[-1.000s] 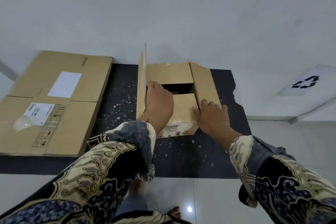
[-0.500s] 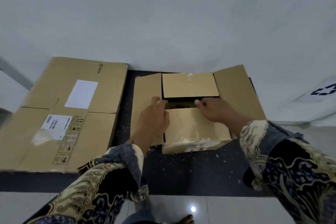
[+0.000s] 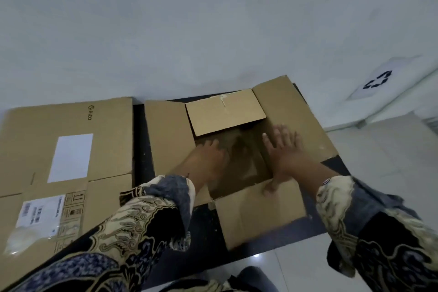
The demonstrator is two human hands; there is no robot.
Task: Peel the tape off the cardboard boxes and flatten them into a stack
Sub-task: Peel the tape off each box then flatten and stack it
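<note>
Dark mat (image 3: 272,239): both hands spread flat inside box (image 3: 170,130).

1. The word "PICO", printed in dark letters beside a small round logo, runs sideways near the far right corner of the flattened cardboard box (image 3: 66,149) lying on the left.
2. A plain white label (image 3: 70,157) on the same box carries no readable text.
3. A white shipping label (image 3: 42,211) nearer the viewer has a barcode and print too blurred to read.
4. Handling pictograms (image 3: 73,208) printed beside it are too small to make out.
5. A black recycling symbol of three chasing arrows is on a white sheet (image 3: 379,82) at the far right.
</note>
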